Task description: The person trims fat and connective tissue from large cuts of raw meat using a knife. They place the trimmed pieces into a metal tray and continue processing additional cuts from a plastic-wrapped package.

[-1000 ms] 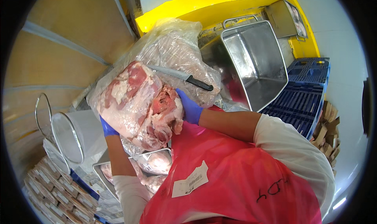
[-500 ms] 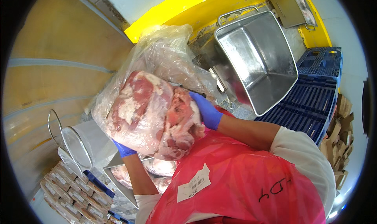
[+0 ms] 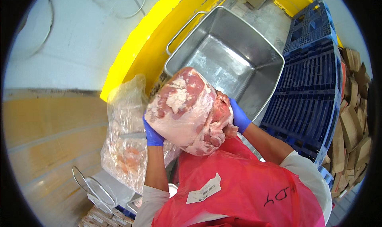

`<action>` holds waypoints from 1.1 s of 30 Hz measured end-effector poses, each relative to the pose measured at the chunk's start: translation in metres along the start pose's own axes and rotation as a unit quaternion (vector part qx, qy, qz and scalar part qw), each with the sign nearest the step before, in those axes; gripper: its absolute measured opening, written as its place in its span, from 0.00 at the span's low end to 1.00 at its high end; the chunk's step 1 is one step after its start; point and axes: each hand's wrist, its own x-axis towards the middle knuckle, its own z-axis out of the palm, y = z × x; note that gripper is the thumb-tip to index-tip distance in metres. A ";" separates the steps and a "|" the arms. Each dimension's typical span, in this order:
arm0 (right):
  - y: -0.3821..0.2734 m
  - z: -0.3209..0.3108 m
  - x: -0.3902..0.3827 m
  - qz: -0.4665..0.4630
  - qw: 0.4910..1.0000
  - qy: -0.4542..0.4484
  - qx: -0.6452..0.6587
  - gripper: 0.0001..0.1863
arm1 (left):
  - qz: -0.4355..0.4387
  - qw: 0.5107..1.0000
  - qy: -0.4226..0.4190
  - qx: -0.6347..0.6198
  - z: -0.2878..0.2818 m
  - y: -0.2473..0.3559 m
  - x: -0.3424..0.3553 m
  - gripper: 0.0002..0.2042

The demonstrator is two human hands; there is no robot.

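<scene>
Between my two blue-gloved hands is a large raw cut of meat [image 3: 183, 111], pale with fat and red in patches. My left hand [image 3: 152, 132] grips its left side, the fingers partly hidden under it. On the right end, my right hand [image 3: 239, 115] presses against the redder, ragged part. Just beyond the meat stands a deep stainless steel bin [image 3: 225, 54] with a side handle; the meat overlaps its near rim in the picture. A clear plastic bag [image 3: 125, 141] with some pinkish residue lies to the left of my left hand.
Blue plastic pallets [image 3: 306, 88] stand right of the bin, with flattened cardboard [image 3: 352, 119] beyond them. A yellow curb [image 3: 135, 52] runs along the wall. At the lower left is a metal container with loop handles [image 3: 105, 191], near stacked boxes [image 3: 103, 218]. My red apron [image 3: 242, 183] is below.
My view has turned to the right, toward the steel bin. The meat has come away from the plastic bag and is now beside the bin's near rim, still between both hands.
</scene>
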 end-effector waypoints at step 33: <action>0.026 0.009 0.157 0.163 0.986 -0.043 -0.003 0.47 | -0.338 0.934 -0.111 -0.045 0.063 0.020 -0.019 0.27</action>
